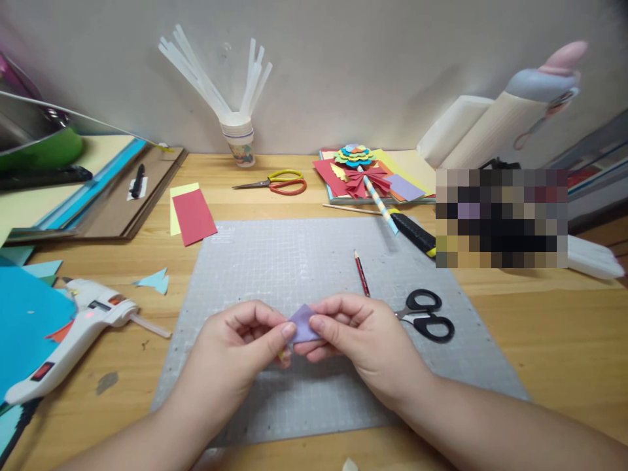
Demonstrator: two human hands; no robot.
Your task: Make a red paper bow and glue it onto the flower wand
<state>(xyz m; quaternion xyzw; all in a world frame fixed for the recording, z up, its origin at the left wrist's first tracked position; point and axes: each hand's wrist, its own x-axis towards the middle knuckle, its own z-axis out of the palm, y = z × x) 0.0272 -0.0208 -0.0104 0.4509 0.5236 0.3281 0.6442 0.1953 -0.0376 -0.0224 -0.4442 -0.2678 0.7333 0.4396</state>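
Note:
A small folded piece of lilac paper (303, 325) is pinched between both my hands just above the grey cutting mat (304, 261). My left hand (243, 350) grips its left edge with thumb and forefinger. My right hand (360, 343) holds its right side, fingers curled around it. A red pencil (362, 273) lies on the mat just beyond my right hand, and black-handled scissors (426, 316) lie to its right.
A white glue gun (78, 333) and blue paper (27, 320) lie at the left. Red and yellow paper (193, 214), yellow-handled scissors (277, 183), a cup of glue sticks (239, 140), a paper flower (360, 171) and a utility knife (415, 233) are farther back.

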